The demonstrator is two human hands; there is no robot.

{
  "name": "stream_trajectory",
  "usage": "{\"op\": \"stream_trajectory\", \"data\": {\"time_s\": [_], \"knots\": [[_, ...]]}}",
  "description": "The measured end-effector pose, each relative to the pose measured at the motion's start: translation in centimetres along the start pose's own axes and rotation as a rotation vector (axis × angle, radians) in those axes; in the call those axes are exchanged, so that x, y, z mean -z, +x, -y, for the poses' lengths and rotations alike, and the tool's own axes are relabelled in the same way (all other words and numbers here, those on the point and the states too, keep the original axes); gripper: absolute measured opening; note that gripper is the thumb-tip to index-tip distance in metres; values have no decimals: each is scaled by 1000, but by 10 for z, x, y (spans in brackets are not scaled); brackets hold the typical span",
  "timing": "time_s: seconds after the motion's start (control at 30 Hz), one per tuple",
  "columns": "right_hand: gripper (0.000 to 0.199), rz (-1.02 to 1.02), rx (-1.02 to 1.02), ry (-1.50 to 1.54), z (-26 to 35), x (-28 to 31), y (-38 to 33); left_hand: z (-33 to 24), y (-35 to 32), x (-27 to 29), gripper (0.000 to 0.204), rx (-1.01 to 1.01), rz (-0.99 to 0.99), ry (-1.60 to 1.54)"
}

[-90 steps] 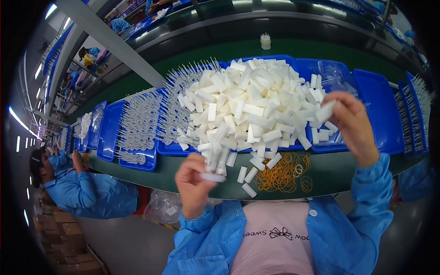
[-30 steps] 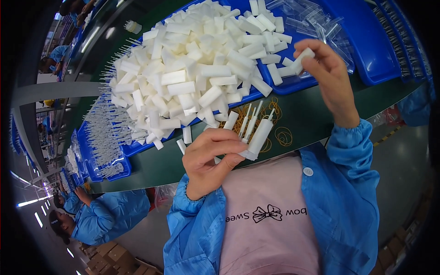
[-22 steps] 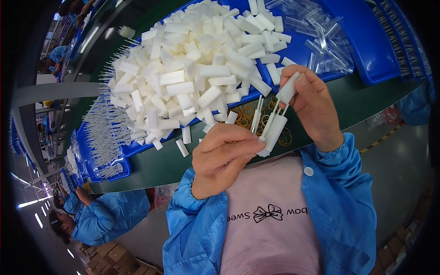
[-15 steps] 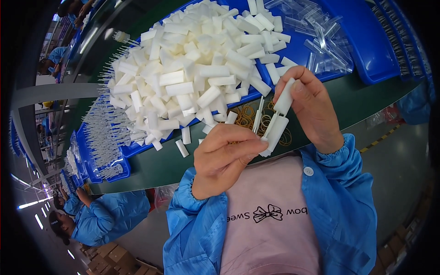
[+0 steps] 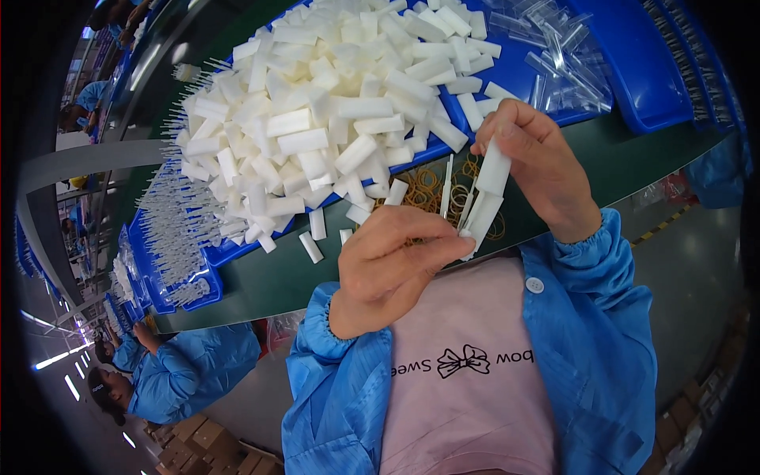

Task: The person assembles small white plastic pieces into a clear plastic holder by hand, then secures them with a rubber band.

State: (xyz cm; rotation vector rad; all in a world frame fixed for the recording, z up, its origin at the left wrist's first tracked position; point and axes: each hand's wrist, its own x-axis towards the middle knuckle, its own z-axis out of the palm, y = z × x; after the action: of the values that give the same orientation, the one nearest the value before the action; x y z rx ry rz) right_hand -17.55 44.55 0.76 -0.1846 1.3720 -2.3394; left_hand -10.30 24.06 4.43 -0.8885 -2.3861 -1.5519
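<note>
My left hand [image 5: 392, 265] is closed in a pinch on the lower end of a small bunch of thin pale rods [image 5: 446, 186]. One white foam sleeve [image 5: 484, 223] stands among the rods, just above those fingertips. Between the thumb and fingers of my right hand [image 5: 546, 166] is a second white foam sleeve [image 5: 493, 170]. Its lower end overlaps the first sleeve's upper end; whether a rod runs inside it is hidden. Tan rubber bands [image 5: 423, 194] lie on the green table behind the rods.
A large heap of white foam sleeves [image 5: 332, 119] fills a blue tray, with some loose on the table [image 5: 261, 297]. Clear plastic tubes [image 5: 558, 47] lie in a blue tray [image 5: 653, 107] at far right. Thin rods [image 5: 178, 237] stand densely at left. A co-worker [image 5: 190, 360] is at left.
My right hand has tilted the upper foam sleeve more upright and lowered it against the other sleeve. My left hand has shifted slightly right, still pinching the rods.
</note>
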Motion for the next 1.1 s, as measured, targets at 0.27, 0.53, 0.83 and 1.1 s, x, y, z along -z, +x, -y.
{"op": "stream_trajectory", "data": {"time_s": [0.27, 0.53, 0.83, 1.1], "knots": [[24, -29, 213, -125, -7, -24, -18, 6, -3, -12, 32, 29, -201, -34], [35, -86, 259, -121, -8, -37, -26, 8, -7, -16, 45, 313, -281, -310], [24, -28, 511, -740, 15, -6, 6, 7, -11, -9, 25, 335, -313, -276], [13, -182, 538, -1791, 5, 57, 44, 11, -16, -6, 18, 352, -328, -152]]}}
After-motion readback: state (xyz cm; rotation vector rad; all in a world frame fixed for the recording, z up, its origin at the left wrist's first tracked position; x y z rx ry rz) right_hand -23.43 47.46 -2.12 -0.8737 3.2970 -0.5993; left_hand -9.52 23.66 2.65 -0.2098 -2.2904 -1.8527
